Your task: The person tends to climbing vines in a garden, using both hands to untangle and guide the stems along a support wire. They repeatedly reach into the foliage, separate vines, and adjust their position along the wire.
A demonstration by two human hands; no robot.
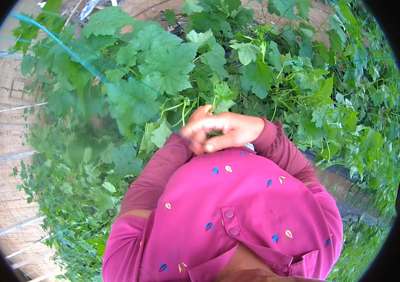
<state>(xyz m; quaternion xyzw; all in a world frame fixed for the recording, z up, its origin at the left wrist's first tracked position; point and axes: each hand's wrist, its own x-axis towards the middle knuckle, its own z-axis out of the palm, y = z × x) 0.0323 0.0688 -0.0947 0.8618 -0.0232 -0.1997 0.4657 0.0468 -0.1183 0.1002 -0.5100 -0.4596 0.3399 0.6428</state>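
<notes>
My right hand [237,128] reaches across from the right, just in front of my chest, with its blurred fingers over my left hand [200,113]. A gap shows between the right thumb and fingers, with some green in it. Most of my left hand is hidden behind the right one. Its visible fingers are beside the stem of a leafy vine shoot [222,92], which rises just beyond both hands; whether they grip it is hidden. Broad lobed vine leaves [166,67] and pale green stems [185,112] surround the hands.
A teal cord [60,42] slants down into the foliage at upper left. A thin green line [359,61] runs through the vines at right. Dense vines [355,123] grow on both sides. Bare soil [6,137] with pale strips lies at far left.
</notes>
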